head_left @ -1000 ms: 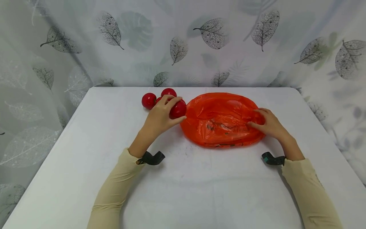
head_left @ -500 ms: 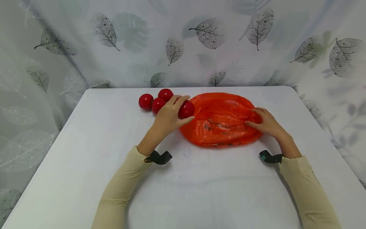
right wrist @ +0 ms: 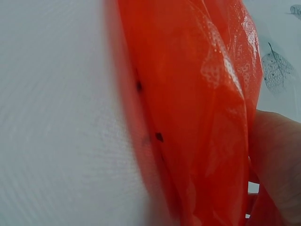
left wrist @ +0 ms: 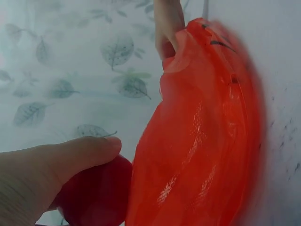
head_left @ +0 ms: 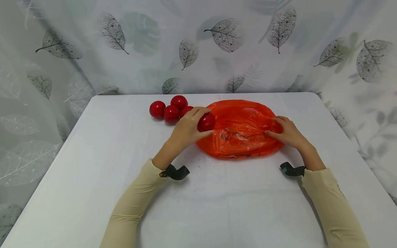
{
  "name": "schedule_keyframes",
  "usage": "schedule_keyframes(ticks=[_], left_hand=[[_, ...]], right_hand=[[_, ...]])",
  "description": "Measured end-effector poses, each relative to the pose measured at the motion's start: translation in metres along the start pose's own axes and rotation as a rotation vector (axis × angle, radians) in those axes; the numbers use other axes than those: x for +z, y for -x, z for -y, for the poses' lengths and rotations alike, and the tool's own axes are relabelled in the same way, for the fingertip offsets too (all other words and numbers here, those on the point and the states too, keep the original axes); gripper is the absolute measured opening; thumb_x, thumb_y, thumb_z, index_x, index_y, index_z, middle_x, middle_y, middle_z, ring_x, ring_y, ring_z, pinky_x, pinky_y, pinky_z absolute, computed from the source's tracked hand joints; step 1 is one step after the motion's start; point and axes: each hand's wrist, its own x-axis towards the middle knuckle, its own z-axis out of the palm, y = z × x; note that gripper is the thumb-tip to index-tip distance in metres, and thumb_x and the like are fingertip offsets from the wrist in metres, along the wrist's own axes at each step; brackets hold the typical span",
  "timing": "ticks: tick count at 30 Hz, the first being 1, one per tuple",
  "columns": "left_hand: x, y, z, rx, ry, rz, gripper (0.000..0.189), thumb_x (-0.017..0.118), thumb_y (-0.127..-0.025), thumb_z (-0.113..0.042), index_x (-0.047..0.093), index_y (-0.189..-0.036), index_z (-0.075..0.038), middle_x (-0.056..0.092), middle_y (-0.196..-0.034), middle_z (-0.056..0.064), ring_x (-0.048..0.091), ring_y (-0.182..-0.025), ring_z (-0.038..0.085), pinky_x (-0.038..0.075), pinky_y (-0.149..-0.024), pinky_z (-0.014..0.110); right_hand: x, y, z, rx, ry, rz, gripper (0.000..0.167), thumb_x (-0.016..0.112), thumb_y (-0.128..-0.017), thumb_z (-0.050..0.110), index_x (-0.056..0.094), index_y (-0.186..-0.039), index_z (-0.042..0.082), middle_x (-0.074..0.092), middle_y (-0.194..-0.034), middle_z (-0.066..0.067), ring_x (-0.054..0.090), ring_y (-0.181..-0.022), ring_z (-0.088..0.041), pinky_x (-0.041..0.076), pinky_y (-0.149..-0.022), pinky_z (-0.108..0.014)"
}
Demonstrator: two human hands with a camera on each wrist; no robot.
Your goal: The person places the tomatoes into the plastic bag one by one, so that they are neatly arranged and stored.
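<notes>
"What's behind the white tabletop (head_left: 229,210)?"

"A leaf-print curtain (head_left: 149,69)."

"And the left grip (head_left: 187,129)?"

"Curled round a red ball (head_left: 206,122) at the left edge of an orange bag (head_left: 242,132)."

"The right grip (head_left: 289,133)?"

"Pinching the bag's right side."

"Other red balls (head_left: 171,114)?"

"Four, clustered left of the held one."

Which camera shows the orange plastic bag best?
The head view, because nearly the whole orange plastic bag fits in. The left wrist view shows its side up close, cropped below; the right wrist view shows only a cropped close-up.
</notes>
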Motion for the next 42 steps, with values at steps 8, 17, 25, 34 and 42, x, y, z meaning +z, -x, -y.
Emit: schedule_keyframes(ticks=[8, 17, 25, 34, 42], left_hand=[[0.008, 0.001, -0.004, -0.013, 0.142, 0.069, 0.064, 0.082, -0.079, -0.027, 0.054, -0.132, -0.008, 0.054, -0.135, 0.010, 0.051, -0.125, 0.027, 0.052, -0.096, 0.044], [0.021, 0.003, -0.004, 0.019, 0.172, 0.107, 0.061, 0.081, -0.080, -0.029, 0.055, -0.131, -0.008, 0.054, -0.134, 0.009, 0.051, -0.124, 0.025, 0.052, -0.095, 0.042], [0.026, 0.010, -0.005, -0.034, 0.126, 0.189, 0.062, 0.081, -0.080, -0.031, 0.055, -0.132, -0.010, 0.054, -0.135, 0.010, 0.053, -0.124, 0.026, 0.054, -0.092, 0.044], [0.035, 0.010, -0.004, -0.041, 0.105, 0.273, 0.062, 0.079, -0.082, -0.031, 0.053, -0.134, -0.010, 0.053, -0.136, 0.012, 0.052, -0.124, 0.027, 0.054, -0.092, 0.044], [0.041, 0.008, -0.005, -0.008, 0.106, 0.312, 0.061, 0.079, -0.082, -0.031, 0.053, -0.133, -0.009, 0.054, -0.134, 0.013, 0.053, -0.123, 0.027, 0.054, -0.092, 0.043]], right_hand=[[-0.003, 0.000, 0.001, 0.006, 0.008, 0.012, 0.073, 0.064, -0.093, 0.030, 0.032, -0.143, -0.011, 0.021, -0.147, -0.038, 0.020, -0.133, -0.055, 0.031, -0.103, -0.071], [-0.003, -0.002, 0.000, -0.005, 0.012, 0.017, 0.073, 0.065, -0.093, 0.031, 0.033, -0.143, -0.010, 0.021, -0.148, -0.038, 0.020, -0.133, -0.055, 0.028, -0.104, -0.071], [0.004, -0.005, 0.003, -0.041, 0.008, 0.015, 0.071, 0.065, -0.093, 0.030, 0.034, -0.142, -0.010, 0.022, -0.148, -0.037, 0.021, -0.133, -0.055, 0.027, -0.105, -0.071], [0.003, -0.002, 0.003, -0.014, 0.019, 0.019, 0.073, 0.065, -0.093, 0.032, 0.033, -0.144, -0.010, 0.022, -0.148, -0.038, 0.020, -0.134, -0.055, 0.030, -0.103, -0.072], [0.001, 0.002, 0.002, -0.016, 0.017, 0.004, 0.071, 0.064, -0.093, 0.032, 0.034, -0.143, -0.010, 0.023, -0.147, -0.038, 0.021, -0.133, -0.056, 0.030, -0.103, -0.072]])
